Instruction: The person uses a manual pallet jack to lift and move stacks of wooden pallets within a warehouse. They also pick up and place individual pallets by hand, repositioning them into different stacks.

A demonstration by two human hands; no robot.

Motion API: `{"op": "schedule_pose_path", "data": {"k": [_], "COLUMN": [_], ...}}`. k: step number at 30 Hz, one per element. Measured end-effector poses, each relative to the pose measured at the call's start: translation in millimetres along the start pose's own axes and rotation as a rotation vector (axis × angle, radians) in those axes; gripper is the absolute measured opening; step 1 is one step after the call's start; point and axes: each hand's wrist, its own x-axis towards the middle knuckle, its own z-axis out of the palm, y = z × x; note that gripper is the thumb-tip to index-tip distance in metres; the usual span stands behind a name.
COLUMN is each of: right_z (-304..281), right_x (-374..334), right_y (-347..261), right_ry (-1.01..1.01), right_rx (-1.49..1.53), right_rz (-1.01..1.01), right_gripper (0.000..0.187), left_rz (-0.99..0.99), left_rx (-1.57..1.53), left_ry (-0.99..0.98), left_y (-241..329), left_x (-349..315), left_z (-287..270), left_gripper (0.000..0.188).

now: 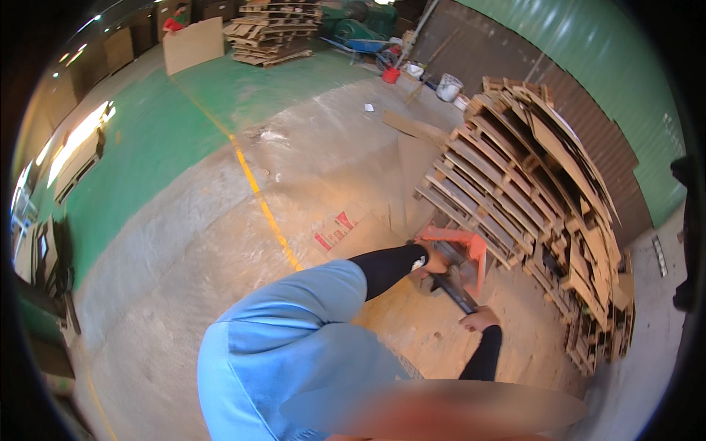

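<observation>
Two hands are seen on one dark bar (454, 292), and it is being held at both ends! The far end is taken by the left grip (435, 260), which is wrapped closed around it, though its fingers are too blurred to be made out singly. The near end is taken by the right grip (482, 319), fingers curled round, no gap shown. So the bar is stretched between the two, running from far left to near right. Just beside it, on the right, an orange frame (479, 253) is set; whether the two are joined cannot be told. Farther right, wooden pallets (507, 173) are stacked high, leaning. Across the floor (176, 242) to the left, a yellow line (254, 184) is drawn. And at the far left, a pale panel (193, 48) is being held upright by a co-worker (179, 16)!
</observation>
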Motion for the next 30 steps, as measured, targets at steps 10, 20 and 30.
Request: {"op": "schedule_pose_path", "data": {"k": [10,20,30], "right_z": [212.8,158.6,-136.7], "right_x": [-59.4,-57.7,52.3], "right_y": [47.9,23.1,-3.4], "right_ry": [0.215,-0.028,0.271], "right_rx": [-0.488,-0.463,-0.158], "right_rz": [0.026,0.000,-0.060], "right_gripper": [0.038,0.041,0.040], "left_rz": [0.121,-0.040,0.501], "left_rx": [0.139,0.174,-0.137], "left_ry": [0.303,0.055,0.749], "left_y": [-61.2,-50.1,-62.0], "left_x": [-69.9,-70.8,-7.7], "left_z": [228.1,164.3,-108.3], "left_gripper": [0.056,0.059,0.035]}}
